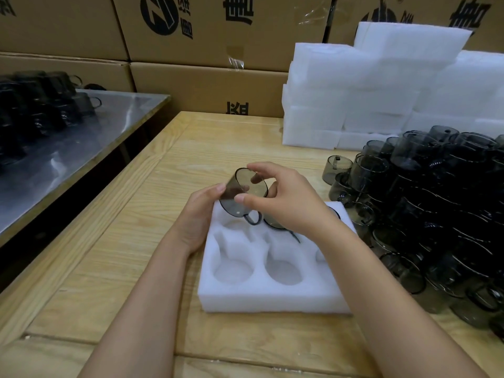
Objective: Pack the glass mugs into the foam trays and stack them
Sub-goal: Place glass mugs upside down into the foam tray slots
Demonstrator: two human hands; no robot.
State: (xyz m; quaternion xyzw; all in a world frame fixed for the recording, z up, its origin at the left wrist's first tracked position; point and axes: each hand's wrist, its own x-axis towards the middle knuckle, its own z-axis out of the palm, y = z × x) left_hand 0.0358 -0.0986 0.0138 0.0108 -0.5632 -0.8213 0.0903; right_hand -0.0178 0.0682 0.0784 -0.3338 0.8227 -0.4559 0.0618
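Mug (246, 186) | left hand (196, 214), right hand (289, 203) grip | over tray (272, 298) far edge

Premises: a packing and storage area of a warehouse. A wooden table (131, 255) stands in the foreground. Behind it, printed cardboard cartons (207, 85), sealed with clear tape, are stacked into a wall. At its far right corner, white foam trays (354, 99) stand in piles. On its right side lies a heap of smoked glass mugs (441, 208). To its left stands a metal-topped table (90, 148) bearing more dark mugs (32, 110).
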